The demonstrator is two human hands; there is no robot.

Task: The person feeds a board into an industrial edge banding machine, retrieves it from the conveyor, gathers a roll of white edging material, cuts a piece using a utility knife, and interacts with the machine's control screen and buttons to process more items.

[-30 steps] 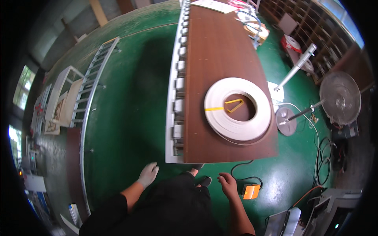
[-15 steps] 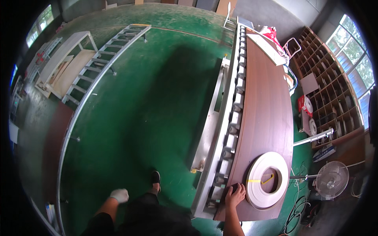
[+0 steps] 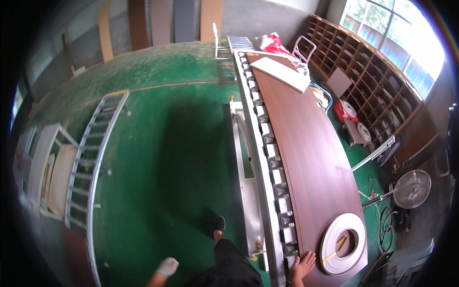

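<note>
My right hand (image 3: pixel 302 266), bare, lies with its fingers stretched out on the near left edge of a long brown wood-grain board (image 3: pixel 315 162). Close beside its fingertips a white coil of edge banding (image 3: pixel 328 246) rests flat on the board, with yellow tape across its ring. I cannot tell whether the fingers touch the coil. The board lies on a metal-framed roller conveyor (image 3: pixel 271 191). My left hand (image 3: pixel 168 267), in a whitish glove, hangs over the green floor, away from the conveyor. Its fingers look curled, with nothing visible in them.
A white strip of panel (image 3: pixel 279 73) lies on the board's far end. Another roller conveyor (image 3: pixel 98 158) stands to the left. On the right are a fan (image 3: pixel 412 189), cables and a wooden pigeonhole rack (image 3: pixel 363 67). Tall panels (image 3: pixel 184 21) lean against the far wall.
The view has tilted up and turned right, showing more of the far wall. My right hand has flattened out on the board beside the coil. My left hand still hangs free.
</note>
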